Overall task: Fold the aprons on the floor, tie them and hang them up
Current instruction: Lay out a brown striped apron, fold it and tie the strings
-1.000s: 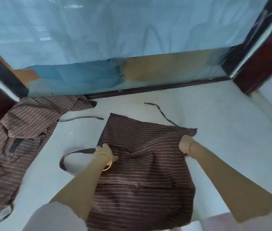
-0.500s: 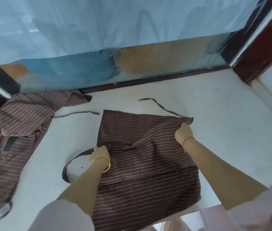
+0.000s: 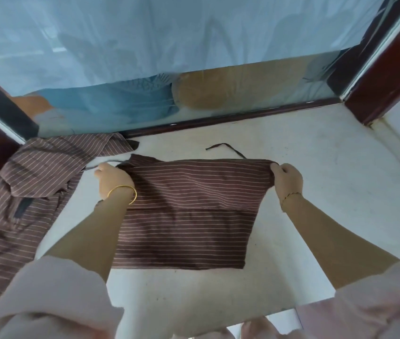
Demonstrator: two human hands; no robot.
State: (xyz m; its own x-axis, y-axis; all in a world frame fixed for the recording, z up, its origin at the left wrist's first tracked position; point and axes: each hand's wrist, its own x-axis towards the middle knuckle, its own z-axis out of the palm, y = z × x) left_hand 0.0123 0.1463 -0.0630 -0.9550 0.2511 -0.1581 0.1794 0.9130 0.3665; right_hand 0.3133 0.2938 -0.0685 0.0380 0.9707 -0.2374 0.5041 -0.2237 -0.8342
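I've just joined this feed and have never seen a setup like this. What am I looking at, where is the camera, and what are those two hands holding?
There is no machine here: a person is working with bare hands. The single picture comes from a camera worn on their head, looking down. The left hand and right hand each grip a far corner of a brown striped apron spread on the pale floor. A thin tie strap trails from its far edge. A second apron lies crumpled at the left, beside the glass panel.
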